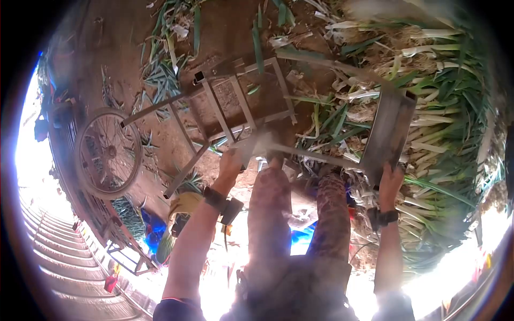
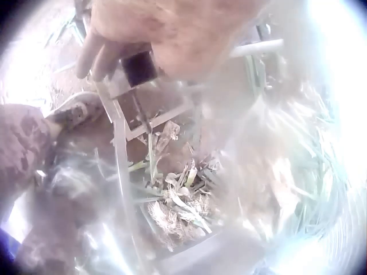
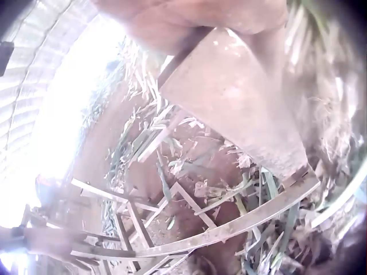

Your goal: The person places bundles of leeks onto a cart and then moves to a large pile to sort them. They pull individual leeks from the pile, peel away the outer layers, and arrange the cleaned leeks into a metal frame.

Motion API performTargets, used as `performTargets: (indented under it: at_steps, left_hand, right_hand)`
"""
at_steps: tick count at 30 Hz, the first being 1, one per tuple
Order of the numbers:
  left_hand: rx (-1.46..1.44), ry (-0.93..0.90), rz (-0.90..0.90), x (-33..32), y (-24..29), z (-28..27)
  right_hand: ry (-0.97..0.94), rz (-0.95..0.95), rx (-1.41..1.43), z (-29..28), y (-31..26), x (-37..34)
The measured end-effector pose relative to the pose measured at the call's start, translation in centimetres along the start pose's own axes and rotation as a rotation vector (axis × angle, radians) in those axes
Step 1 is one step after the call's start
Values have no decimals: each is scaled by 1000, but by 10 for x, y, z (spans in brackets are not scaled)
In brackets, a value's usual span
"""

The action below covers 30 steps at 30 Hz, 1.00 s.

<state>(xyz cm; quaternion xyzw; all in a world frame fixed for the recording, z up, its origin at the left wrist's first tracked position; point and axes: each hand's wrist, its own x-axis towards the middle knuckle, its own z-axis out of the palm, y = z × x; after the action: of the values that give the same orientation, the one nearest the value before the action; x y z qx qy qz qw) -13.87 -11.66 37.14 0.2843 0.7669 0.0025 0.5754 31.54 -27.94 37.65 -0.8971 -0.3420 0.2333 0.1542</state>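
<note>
A metal frame of square tubes [image 1: 243, 101] with a flat metal plate [image 1: 390, 128] at its right end spans the space before the legs. My left hand [image 1: 230, 165] grips a tube near the frame's middle; in the left wrist view the hand [image 2: 166, 34] has its fingers curled around the square tube, whose dark end [image 2: 139, 69] shows. My right hand [image 1: 392, 184] holds the near edge of the plate. In the right wrist view that hand [image 3: 200, 20] lies over the top edge of the plate [image 3: 235, 97], fingertips partly hidden.
Leeks [image 1: 439, 134] are piled along the right side, with loose leaves [image 1: 166, 69] scattered on the dirt ground [image 1: 118, 53]. A spoked wheel [image 1: 110, 153] stands at the left. A blue bag [image 1: 154, 232] lies at the lower left, and two legs [image 1: 270, 214] are between the arms.
</note>
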Motion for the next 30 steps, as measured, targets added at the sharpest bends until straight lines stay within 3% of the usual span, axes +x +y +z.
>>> performTargets:
  at_steps: [3, 9, 16, 19, 21, 25, 27, 30]
  left_hand:
    - [-38, 106, -114, 11, 4, 21]
    - [-64, 425, -124, 26, -12, 34]
    - [-88, 476, -4, 15, -1, 39]
    - [-77, 494, 24, 16, -1, 40]
    - [-44, 534, 24, 16, 0, 40]
    - [90, 539, 56, 11, 7, 40]
    - [41, 557, 51, 10, 9, 42]
    - [78, 536, 78, 17, -1, 37]
  right_hand:
    - [33, 7, 137, 0, -62, 25]
    - [23, -86, -88, 32, -54, 57]
    - [-15, 43, -51, 56, -30, 57]
    - [17, 53, 44, 57, -22, 52]
    - [87, -57, 129, 56, -21, 46]
    - [65, -15, 94, 52, -15, 39]
    - [-61, 151, 119, 49, -21, 35]
    - [-8, 55, 129, 57, -8, 28]
